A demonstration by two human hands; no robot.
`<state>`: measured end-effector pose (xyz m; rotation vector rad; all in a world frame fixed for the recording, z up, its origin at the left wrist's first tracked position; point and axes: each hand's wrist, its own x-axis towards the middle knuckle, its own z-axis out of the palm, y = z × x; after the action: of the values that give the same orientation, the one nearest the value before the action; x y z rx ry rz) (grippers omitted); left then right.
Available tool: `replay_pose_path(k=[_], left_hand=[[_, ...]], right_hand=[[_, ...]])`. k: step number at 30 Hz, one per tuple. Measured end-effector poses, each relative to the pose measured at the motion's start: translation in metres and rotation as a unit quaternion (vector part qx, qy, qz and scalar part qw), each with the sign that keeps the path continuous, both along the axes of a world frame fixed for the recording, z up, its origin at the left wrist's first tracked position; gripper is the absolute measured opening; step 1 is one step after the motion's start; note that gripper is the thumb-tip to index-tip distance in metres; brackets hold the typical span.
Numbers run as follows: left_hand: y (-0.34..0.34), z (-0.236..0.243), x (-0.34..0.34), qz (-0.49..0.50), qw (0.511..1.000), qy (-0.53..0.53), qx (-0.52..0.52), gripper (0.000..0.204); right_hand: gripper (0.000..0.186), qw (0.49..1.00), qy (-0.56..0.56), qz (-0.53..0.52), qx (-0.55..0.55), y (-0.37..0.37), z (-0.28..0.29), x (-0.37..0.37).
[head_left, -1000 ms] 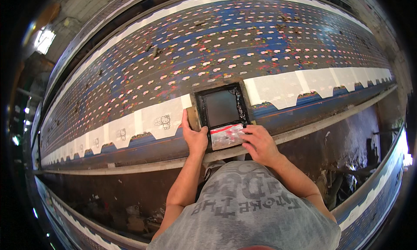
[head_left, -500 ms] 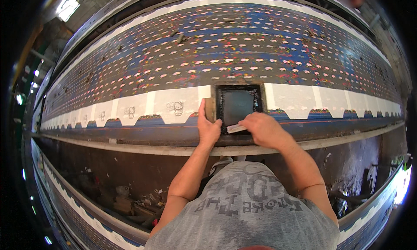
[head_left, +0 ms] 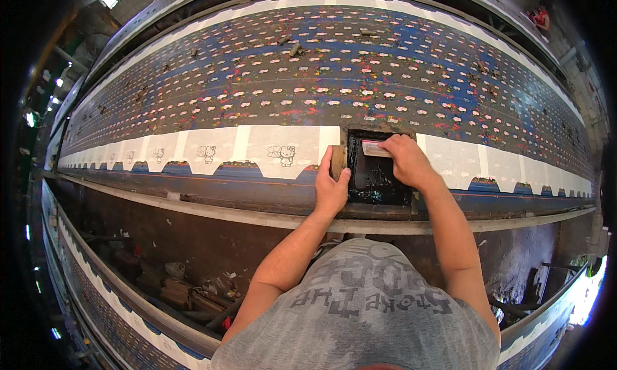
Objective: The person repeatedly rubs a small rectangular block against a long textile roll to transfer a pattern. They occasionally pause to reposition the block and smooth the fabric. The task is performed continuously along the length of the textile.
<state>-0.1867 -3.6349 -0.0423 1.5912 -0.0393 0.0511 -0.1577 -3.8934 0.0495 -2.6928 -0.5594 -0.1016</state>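
Note:
A dark, shallow screen-printing frame (head_left: 376,128) lies on the near edge of a long table, over a strip of pale cloth pieces (head_left: 254,145). My left hand (head_left: 331,190) grips the wooden block (head_left: 337,162) at the frame's left side, thumb toward me and fingers along its outer face. Inside the frame, my right hand (head_left: 411,161) is closed on a small, pale, flat squeegee (head_left: 375,149) near the far edge. Wet black ink glistens on the mesh nearer me. Left of the frame, the cloth carries small black outline prints of a cartoon figure (head_left: 283,154).
The long table's surface (head_left: 257,93) bears rows of small coloured marks, with a few small dark lumps (head_left: 295,49) on it. A pale rail (head_left: 270,221) runs along its near side. Behind me stands another similar table (head_left: 96,286). Scraps and boards (head_left: 183,289) lie on the floor between.
My right hand has carried the squeegee from the near edge of the frame to its far edge. My left hand keeps its grip. The whole view has shifted slightly.

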Motion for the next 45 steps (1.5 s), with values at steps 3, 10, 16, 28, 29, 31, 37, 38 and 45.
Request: replay_pose_path(k=[3, 10, 16, 28, 29, 31, 37, 38, 45], left_hand=[[0.0, 0.002, 0.0, 0.005, 1.0, -0.008, 0.014, 0.082], [0.0, 0.009, -0.002, -0.007, 1.0, 0.009, -0.003, 0.083], [0.001, 0.009, -0.001, -0.005, 0.999, 0.032, -0.002, 0.085], [-0.008, 0.037, -0.009, 0.017, 0.989, 0.024, 0.148, 0.106], [-0.012, 0.04, -0.011, 0.022, 0.989, 0.03, 0.145, 0.105], [-0.021, 0.044, -0.019, 0.034, 0.987, -0.026, 0.152, 0.104], [-0.105, 0.043, -0.04, 0.044, 0.99, -0.075, 0.109, 0.103], [-0.126, 0.041, -0.044, 0.048, 0.988, -0.071, 0.125, 0.103], [-0.242, 0.032, -0.067, 0.032, 0.993, -0.048, 0.103, 0.103]], right_hand=[[0.051, 0.999, -0.032, 0.017, 0.01, 0.012, -0.001, -0.028], [0.051, 0.999, -0.029, 0.029, 0.017, 0.041, 0.007, -0.097], [0.05, 1.0, 0.0, 0.009, 0.01, 0.053, 0.017, -0.133], [0.039, 0.935, -0.051, -0.233, 0.264, 0.009, -0.019, -0.176], [0.038, 0.92, -0.034, -0.247, 0.303, 0.002, -0.022, -0.18], [0.037, 0.906, -0.007, -0.239, 0.35, -0.013, -0.027, -0.188], [0.038, 0.907, -0.038, -0.215, 0.361, -0.095, -0.032, -0.208], [0.038, 0.905, -0.043, -0.214, 0.364, -0.114, -0.032, -0.212], [0.039, 0.906, -0.033, -0.213, 0.364, -0.232, -0.033, -0.245]])
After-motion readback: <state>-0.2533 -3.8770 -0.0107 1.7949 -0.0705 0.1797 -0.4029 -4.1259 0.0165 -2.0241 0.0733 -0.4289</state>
